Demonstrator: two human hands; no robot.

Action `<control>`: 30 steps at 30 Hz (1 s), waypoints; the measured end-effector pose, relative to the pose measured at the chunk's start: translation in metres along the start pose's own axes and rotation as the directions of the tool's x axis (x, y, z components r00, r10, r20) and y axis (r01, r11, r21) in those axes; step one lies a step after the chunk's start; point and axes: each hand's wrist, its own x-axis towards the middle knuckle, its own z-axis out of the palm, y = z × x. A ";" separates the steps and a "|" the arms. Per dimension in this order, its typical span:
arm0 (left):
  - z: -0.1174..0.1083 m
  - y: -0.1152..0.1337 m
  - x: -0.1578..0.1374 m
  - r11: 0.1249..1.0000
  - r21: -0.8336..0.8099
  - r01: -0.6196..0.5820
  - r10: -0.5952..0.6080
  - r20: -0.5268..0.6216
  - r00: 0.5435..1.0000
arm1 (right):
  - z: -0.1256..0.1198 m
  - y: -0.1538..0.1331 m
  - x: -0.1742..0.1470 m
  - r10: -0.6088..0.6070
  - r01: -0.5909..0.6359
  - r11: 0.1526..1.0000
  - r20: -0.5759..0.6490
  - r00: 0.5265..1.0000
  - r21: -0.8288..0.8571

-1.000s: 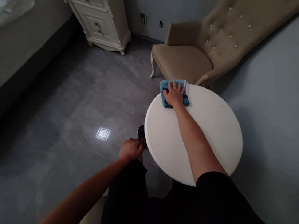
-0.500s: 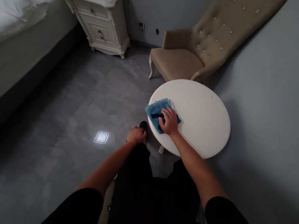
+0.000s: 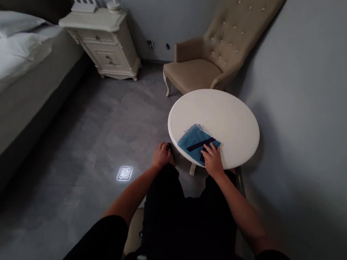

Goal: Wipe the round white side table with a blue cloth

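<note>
A folded blue cloth [image 3: 194,139] with a dark diagonal stripe lies on the near part of the round white table [image 3: 235,132]. My right hand [image 3: 214,160] rests on the cloth's near right edge, fingers spread over it and palm down. A little of something white shows along the cloth's far edge. To the left, my left hand [image 3: 161,155] lies over my left knee, holding nothing, with its fingers laid out forward.
A tan tufted armchair [image 3: 193,73] stands just behind the table. Farther back left, a white nightstand [image 3: 107,46] carries a router [image 3: 84,6]. A bed [image 3: 24,68] runs along the left, and a grey wall [image 3: 318,102] borders the right. A lit square pattern [image 3: 124,173] shows on the floor.
My right hand and the cloth under it have moved right and toward me across the table. The view has tilted up somewhat, showing more of the router. My left hand stays on the knee.
</note>
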 end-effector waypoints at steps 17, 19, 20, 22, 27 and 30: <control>-0.005 0.134 -0.017 0.740 0.072 -0.669 0.654 0.155 0.741 | -0.023 0.006 -0.046 0.154 -0.150 0.982 0.035 0.987 -0.112; -0.004 0.129 -0.020 0.737 0.097 -0.669 0.649 0.174 0.741 | -0.021 0.009 -0.057 0.145 -0.137 0.984 0.060 0.988 -0.109; -0.004 0.126 -0.023 0.737 0.105 -0.668 0.648 0.174 0.742 | -0.021 0.011 -0.062 0.131 -0.125 0.987 0.057 0.990 -0.103; -0.004 0.118 -0.030 0.730 0.112 -0.674 0.654 0.171 0.737 | -0.020 0.015 -0.073 0.104 -0.101 0.991 0.038 0.994 -0.089; -0.005 0.099 -0.038 0.706 0.068 -0.705 0.693 0.143 0.707 | -0.021 0.018 -0.091 0.081 -0.081 0.995 0.010 0.997 -0.050; -0.005 0.089 -0.042 0.701 0.032 -0.712 0.706 0.107 0.700 | -0.026 0.019 -0.096 0.058 -0.057 0.997 0.012 0.998 -0.044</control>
